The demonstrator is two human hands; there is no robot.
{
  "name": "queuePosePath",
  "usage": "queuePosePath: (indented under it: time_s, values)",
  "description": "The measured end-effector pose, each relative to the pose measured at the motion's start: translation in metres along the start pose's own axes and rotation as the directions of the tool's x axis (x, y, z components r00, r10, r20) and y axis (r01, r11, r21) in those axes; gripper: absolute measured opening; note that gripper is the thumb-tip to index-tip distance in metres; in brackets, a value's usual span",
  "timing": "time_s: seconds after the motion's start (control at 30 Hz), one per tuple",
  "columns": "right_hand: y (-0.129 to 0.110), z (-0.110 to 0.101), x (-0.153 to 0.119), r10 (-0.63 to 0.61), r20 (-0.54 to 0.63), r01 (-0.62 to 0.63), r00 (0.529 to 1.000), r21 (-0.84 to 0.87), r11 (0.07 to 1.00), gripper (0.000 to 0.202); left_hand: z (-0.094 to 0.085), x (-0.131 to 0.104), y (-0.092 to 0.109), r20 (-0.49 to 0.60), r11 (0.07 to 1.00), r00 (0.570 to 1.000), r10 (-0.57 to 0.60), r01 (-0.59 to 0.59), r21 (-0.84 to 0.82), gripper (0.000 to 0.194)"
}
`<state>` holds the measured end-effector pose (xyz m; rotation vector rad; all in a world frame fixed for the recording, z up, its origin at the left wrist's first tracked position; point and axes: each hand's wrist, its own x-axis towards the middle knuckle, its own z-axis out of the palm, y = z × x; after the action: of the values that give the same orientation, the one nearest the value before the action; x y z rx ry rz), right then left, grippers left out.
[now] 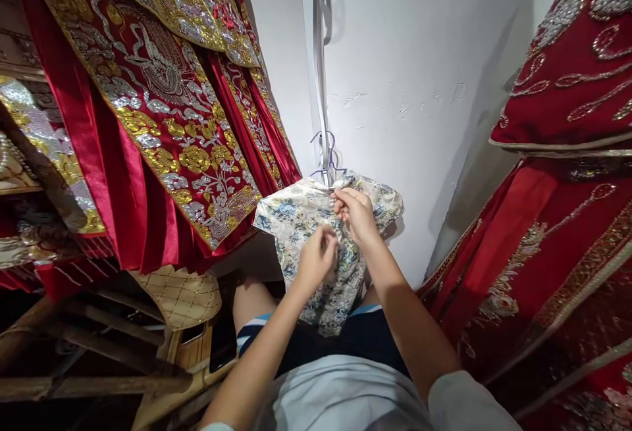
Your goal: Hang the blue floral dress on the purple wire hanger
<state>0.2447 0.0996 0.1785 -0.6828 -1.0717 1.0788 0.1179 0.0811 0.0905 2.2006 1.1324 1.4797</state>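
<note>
A short-sleeved floral shirt [301, 214], cream with blue flowers, hangs in front of me from a purple hanger [332, 145]. My right hand [356, 214] is closed at the upper front of the shirt, thumb and fingers pinching the fabric just below the neckline. Lower and to the left, my left hand [318, 258] hovers before the chest of the shirt with its fingers curled together, slightly blurred. Whatever those fingers hold, if anything, is too small to make out. The shirt's hem hangs down between my knees.
Red embroidered garments with gold and silver sequins [192, 122] hang at the left. More red beaded garments [557, 220] hang at the right. A white wall [395, 62] with a metal pole [318, 56] stands ahead. Bamboo furniture [99, 385] is at lower left.
</note>
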Motion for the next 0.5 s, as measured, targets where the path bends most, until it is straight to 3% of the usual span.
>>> queuePosePath:
  time_s: [0.07,0.17,0.23,0.27,0.33,0.4,0.43,0.5]
  values:
    - [-0.002,0.003,-0.003,-0.021,0.029,0.022,0.999,-0.015,1.000,0.027,-0.020,0.034,0.016,-0.199,0.993,0.973,0.114,-0.116,0.003,0.031]
    - [-0.006,0.006,0.003,-0.059,0.060,0.062,0.996,-0.046,0.997,0.027,-0.042,0.075,0.037,-0.142,0.958,0.955,0.261,-0.238,0.160,0.020]
    - [-0.002,0.005,0.008,-0.080,0.054,0.084,0.995,-0.086,0.993,0.026,-0.051,0.091,0.044,-0.106,0.927,0.947,0.305,-0.270,0.260,0.014]
    - [0.003,0.003,0.010,-0.085,0.044,0.090,0.995,-0.117,0.989,0.025,-0.055,0.095,0.045,-0.137,0.925,0.943,0.302,-0.256,0.279,0.014]
    - [0.019,-0.004,0.007,-0.078,0.018,0.081,0.997,-0.194,0.978,0.023,-0.065,0.099,0.039,-0.290,0.970,0.932,0.216,-0.170,0.175,0.012]
    - [0.038,-0.015,-0.005,-0.028,0.007,0.029,1.000,-0.243,0.969,0.024,-0.082,0.099,0.023,-0.455,0.991,0.890,0.003,-0.064,-0.119,0.010]
    - [0.048,-0.021,-0.012,0.013,0.006,-0.011,1.000,-0.244,0.970,0.025,-0.092,0.098,0.012,-0.497,0.955,0.858,-0.134,-0.023,-0.296,0.009]
    - [0.063,-0.034,-0.029,0.104,0.009,-0.100,0.995,-0.203,0.974,0.025,-0.108,0.091,-0.014,-0.513,0.890,0.814,-0.272,0.011,-0.456,0.016]
